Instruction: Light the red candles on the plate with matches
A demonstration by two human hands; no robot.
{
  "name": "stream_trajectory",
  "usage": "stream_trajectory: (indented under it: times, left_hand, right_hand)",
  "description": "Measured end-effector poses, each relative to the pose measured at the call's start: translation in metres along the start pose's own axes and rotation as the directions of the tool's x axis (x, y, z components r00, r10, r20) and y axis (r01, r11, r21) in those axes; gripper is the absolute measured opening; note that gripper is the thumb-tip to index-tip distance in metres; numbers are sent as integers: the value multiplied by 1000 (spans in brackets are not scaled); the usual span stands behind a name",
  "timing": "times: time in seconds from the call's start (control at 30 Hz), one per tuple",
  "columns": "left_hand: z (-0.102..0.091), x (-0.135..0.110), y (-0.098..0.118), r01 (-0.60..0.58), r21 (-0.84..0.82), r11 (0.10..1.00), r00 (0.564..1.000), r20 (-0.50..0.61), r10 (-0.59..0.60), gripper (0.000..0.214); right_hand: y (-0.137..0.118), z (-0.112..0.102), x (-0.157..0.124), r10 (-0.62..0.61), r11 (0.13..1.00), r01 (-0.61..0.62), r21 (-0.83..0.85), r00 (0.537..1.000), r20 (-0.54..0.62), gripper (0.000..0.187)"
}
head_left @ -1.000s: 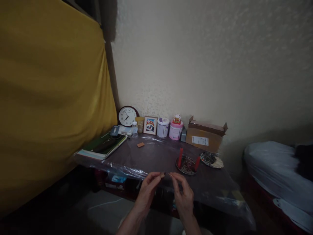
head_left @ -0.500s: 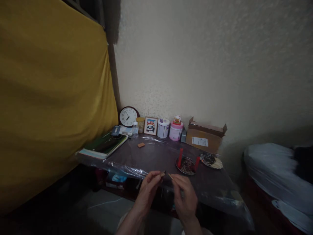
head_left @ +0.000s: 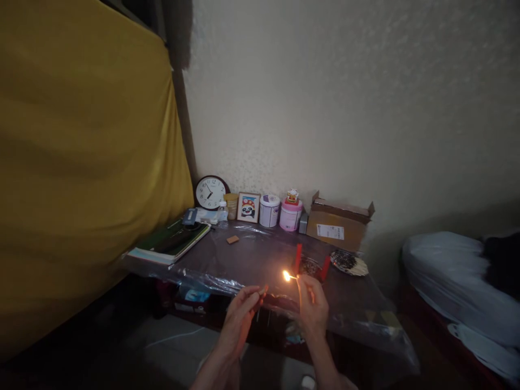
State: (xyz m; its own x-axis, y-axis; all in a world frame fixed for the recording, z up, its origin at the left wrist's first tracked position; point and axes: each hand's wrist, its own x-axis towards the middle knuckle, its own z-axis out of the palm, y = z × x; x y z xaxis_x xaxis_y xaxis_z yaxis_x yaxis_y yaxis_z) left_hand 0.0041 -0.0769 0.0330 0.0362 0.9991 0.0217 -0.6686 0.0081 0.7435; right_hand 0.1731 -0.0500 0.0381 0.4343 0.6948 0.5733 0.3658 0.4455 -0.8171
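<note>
My right hand [head_left: 313,304] pinches a burning match [head_left: 292,277], its bright flame pointing left. My left hand [head_left: 242,310] is closed on a small matchbox [head_left: 263,290], mostly hidden by the fingers, a little left of the flame and apart from it. Just behind the match, two red candles [head_left: 299,254] stand upright at a dark round plate [head_left: 312,261], partly covered by my right hand. No flame shows on either candle. To the right lies a dish of matches [head_left: 357,265], some dark and some pale.
Plastic film covers the table [head_left: 247,260]. A small brown piece [head_left: 233,239] lies on it. Books [head_left: 174,244] are at the left. Along the wall stand a clock [head_left: 211,193], a panda picture [head_left: 248,207], two tins [head_left: 269,211] and a cardboard box [head_left: 337,225]. A yellow curtain [head_left: 89,162] hangs left.
The match in my right hand now burns, lighting both hands. My right hand has moved up and right, away from the matchbox; my left hand has shifted slightly left.
</note>
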Motion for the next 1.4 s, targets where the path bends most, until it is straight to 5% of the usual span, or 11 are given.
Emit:
stream_trajectory:
  times: [0.3, 0.73, 1.4]
  left_hand:
    - [-25, -13, -10, 67, -18, 998, 993, -98, -69, 23]
    - [-72, -19, -28, 160, -162, 974, 981, -83, -175, 24]
    - [-81, -14, -34, 224, -249, 942, 970, -32, -239, 20]
  right_hand:
    - [-7, -9, 12, 72, 997, -74, -11, 991, -116, 22]
    - [-2, -11, 23, 92, 993, -101, -64, 987, -130, 24]
    - [13, -7, 34, 101, 995, -102, -13, 990, -97, 29]
